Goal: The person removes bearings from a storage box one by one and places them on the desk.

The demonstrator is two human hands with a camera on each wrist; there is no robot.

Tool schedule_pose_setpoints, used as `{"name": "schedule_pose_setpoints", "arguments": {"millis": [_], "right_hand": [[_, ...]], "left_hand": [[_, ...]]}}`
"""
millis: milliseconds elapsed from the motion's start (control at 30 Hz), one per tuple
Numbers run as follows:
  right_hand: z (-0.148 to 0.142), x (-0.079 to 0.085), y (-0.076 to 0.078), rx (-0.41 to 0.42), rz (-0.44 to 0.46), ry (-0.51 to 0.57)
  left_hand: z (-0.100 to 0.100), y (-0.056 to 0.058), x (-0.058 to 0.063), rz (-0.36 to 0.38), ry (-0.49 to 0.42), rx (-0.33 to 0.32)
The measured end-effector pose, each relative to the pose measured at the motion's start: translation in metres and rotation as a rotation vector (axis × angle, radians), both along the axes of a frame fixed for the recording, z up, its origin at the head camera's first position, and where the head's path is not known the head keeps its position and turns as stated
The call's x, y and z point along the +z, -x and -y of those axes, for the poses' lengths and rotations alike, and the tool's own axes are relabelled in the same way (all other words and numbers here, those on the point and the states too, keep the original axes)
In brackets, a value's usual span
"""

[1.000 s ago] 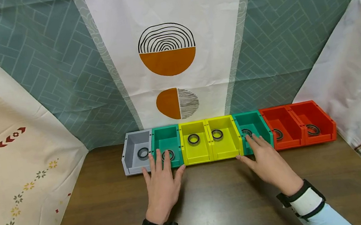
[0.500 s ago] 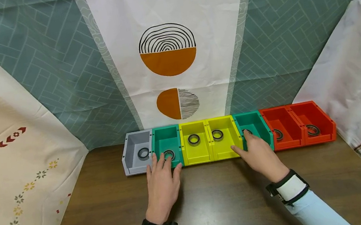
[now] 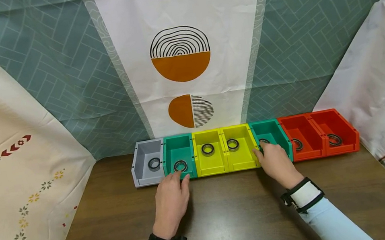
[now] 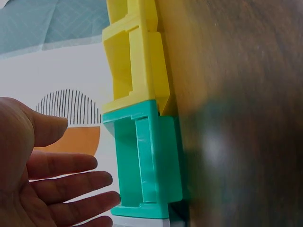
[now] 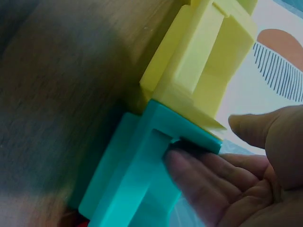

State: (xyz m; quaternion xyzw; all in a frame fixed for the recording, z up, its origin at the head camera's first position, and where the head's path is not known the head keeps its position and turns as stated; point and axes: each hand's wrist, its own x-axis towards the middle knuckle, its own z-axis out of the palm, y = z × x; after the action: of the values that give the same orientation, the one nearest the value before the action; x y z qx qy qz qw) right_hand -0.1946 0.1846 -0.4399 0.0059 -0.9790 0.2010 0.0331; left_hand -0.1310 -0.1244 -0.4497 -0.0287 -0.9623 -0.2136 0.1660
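Observation:
My left hand [image 3: 170, 198] hovers at the front of the left green bin [image 3: 178, 148], fingers relaxed and holding nothing. In the left wrist view its fingertips stand beside the bin's edge. A ring-shaped ball bearing [image 3: 180, 165] lies in that bin. My right hand [image 3: 279, 165] reaches over the front of the right green bin [image 3: 270, 126]. Its fingers touch a dark bearing [image 5: 191, 146] inside, partly hidden by them. The right thumb [image 5: 253, 127] stays apart from the fingers, beside the yellow bin's wall.
Two yellow bins [image 3: 212, 171] stand between the green ones, each with a bearing. A grey bin [image 3: 144, 180] ends the row at the left, two red bins [image 3: 340, 150] at the right, also with bearings. The wooden table [image 3: 224, 221] meets hanging cloth [image 3: 105, 123] behind.
My right hand has moved down to the bearing in the right green bin, its fingers bending in. My left hand has drawn back slightly toward me, uncovering the left green bin's bearing.

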Motion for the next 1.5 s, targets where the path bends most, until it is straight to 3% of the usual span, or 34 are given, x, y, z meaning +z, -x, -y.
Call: {"name": "schedule_pose_setpoints", "arguments": {"millis": [200, 333, 467, 633, 900, 1033, 1233, 1500], "right_hand": [[-0.004, -0.004, 0.005, -0.005, -0.052, 0.031], [-0.005, -0.006, 0.008, -0.020, -0.071, 0.051], [-0.005, -0.008, 0.010, -0.035, -0.083, 0.078], [-0.004, -0.012, 0.012, -0.050, -0.053, 0.093], [-0.005, -0.012, 0.016, -0.060, -0.046, 0.101], [-0.005, -0.011, 0.016, -0.074, -0.032, 0.085], [-0.003, -0.008, 0.015, -0.102, 0.007, 0.081], [-0.001, -0.004, 0.015, -0.117, 0.036, 0.085]], "left_hand": [[0.009, 0.006, 0.008, -0.031, 0.009, 0.014], [0.023, 0.014, 0.014, -0.079, 0.021, 0.024], [0.038, 0.023, 0.020, -0.082, 0.011, 0.039], [0.056, 0.037, 0.016, -0.006, -0.033, 0.043], [0.080, 0.062, -0.003, 0.143, -0.029, 0.057], [0.083, 0.068, -0.013, 0.200, -0.023, 0.050], [0.086, 0.078, -0.024, 0.175, -0.014, 0.041], [0.086, 0.092, -0.023, 0.329, 0.027, 0.022]]}}
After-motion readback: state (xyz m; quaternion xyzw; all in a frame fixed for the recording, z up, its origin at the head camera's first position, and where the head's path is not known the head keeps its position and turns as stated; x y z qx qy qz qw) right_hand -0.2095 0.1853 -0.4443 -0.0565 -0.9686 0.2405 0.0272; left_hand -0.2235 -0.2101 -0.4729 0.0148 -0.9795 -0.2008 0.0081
